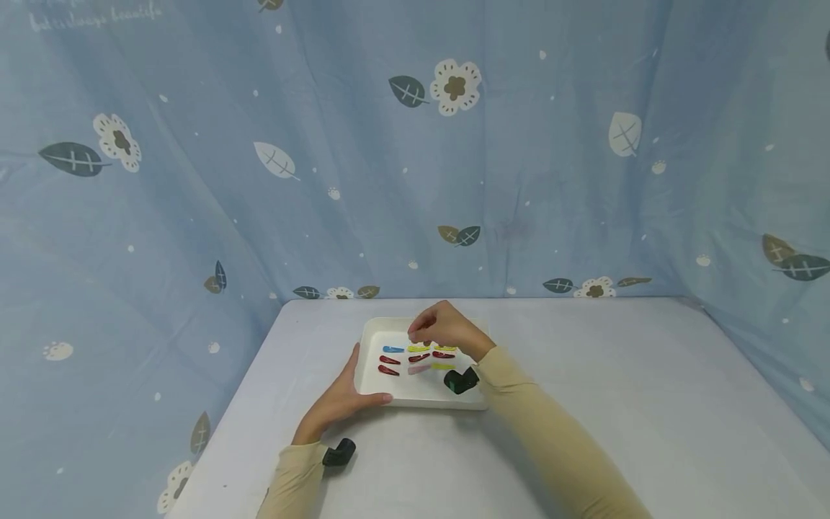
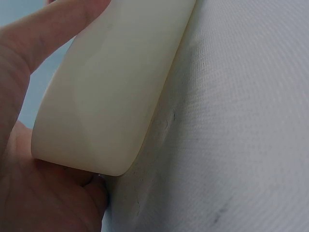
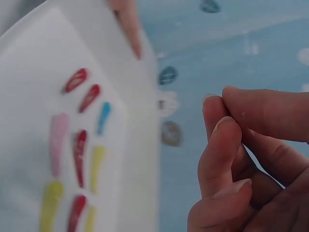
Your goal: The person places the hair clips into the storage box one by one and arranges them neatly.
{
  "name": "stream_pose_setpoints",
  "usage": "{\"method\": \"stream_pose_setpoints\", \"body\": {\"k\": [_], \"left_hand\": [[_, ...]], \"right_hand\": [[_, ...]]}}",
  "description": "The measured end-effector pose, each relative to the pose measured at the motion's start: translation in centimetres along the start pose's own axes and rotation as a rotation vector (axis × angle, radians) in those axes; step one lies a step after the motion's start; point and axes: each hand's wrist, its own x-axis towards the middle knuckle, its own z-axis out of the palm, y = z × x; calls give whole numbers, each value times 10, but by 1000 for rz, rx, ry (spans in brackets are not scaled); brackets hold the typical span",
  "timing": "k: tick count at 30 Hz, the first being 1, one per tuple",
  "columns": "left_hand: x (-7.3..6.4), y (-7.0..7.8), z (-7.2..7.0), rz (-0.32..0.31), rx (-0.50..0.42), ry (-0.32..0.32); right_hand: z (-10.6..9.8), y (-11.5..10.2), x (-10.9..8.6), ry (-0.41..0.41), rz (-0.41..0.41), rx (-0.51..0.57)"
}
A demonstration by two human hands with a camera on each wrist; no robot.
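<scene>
A white tray holds several snap hair clips in rows: a blue clip, a pink clip, and several red and yellow ones, such as a red clip. My left hand grips the tray's near left corner, its thumb along the front rim and its fingers along the left side. Above the tray's far part hovers my right hand. In the right wrist view its thumb and forefinger meet at the tips, the other fingers curled; nothing shows between them.
A white cloth covers the table under the tray. Blue curtain with leaf and flower prints hangs behind and at the sides. Dark devices are worn at both wrists.
</scene>
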Motion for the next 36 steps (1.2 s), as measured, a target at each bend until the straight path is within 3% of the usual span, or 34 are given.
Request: {"method": "stream_pose_setpoints", "body": {"k": [7, 16, 24, 36], "left_hand": [[1, -1, 3, -4, -1, 8], [3, -4, 3, 6, 17, 12], [3, -3, 2, -2, 15, 12], [0, -2, 1, -19, 38, 13]], "right_hand": [[-38, -1, -38, 72, -92, -2], [-71, 20, -76, 190, -101, -19], [-81, 43, -98, 263, -44, -59], [-86, 82, -117, 283, 13, -81]]}}
